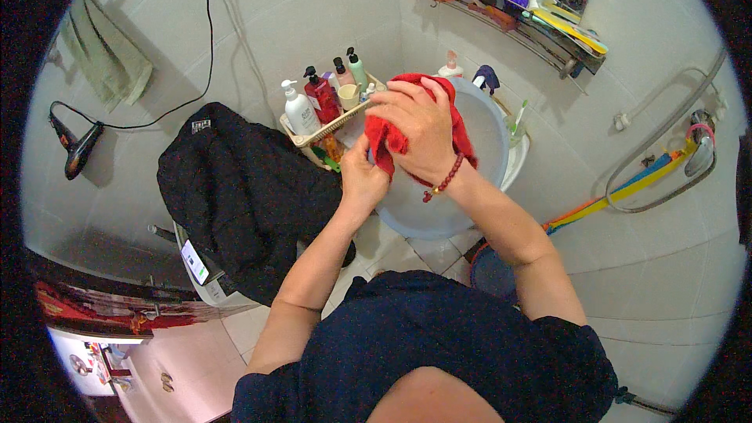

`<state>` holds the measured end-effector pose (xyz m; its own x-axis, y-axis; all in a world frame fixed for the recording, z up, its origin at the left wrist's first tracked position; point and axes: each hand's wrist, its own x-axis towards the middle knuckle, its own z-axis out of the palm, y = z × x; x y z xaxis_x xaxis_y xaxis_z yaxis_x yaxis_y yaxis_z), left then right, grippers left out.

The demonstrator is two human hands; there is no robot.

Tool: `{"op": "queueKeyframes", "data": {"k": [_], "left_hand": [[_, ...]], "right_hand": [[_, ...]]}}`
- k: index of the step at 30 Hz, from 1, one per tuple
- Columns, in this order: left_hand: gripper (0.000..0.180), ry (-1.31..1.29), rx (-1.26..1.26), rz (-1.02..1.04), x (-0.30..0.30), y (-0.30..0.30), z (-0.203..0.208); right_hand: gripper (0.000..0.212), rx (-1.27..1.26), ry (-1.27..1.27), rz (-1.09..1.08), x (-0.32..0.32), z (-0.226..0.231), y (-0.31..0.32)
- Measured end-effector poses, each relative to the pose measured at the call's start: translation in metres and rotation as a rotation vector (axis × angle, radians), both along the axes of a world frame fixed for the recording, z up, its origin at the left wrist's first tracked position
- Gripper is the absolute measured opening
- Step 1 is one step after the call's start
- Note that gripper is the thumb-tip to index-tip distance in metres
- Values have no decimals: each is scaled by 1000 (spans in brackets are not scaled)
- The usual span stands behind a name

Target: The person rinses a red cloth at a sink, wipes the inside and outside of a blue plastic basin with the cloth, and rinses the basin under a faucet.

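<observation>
both hands wringing red cloth [389, 139] over the pale basin [486, 129] | right hand [419, 129] clamped on top, left hand [362, 180] gripping at 7 o'clock | imo twist opposite ways, keep drips inside basin

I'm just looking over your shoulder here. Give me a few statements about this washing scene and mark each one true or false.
1. Both hands grip the red cloth. True: the left hand holds it from below, the right hand from above.
2. The cloth is held over the pale blue basin. True.
3. The right wrist is bare. False: it wears a red bead bracelet.
4. The dark garment lies inside the basin. False: it is draped to the left of it.
5. The hair dryer hangs on the left wall. True.
</observation>
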<state>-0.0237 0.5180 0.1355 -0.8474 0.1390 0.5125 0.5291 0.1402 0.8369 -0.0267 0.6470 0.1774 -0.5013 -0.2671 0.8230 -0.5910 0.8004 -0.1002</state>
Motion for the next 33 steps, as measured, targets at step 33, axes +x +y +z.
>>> {"op": "queueKeyframes", "data": {"k": [33], "left_hand": [[9,-126,-9,138,-11,-9,-32]], "right_hand": [[44,-143,-75,-95,-7,-16,-7]]}}
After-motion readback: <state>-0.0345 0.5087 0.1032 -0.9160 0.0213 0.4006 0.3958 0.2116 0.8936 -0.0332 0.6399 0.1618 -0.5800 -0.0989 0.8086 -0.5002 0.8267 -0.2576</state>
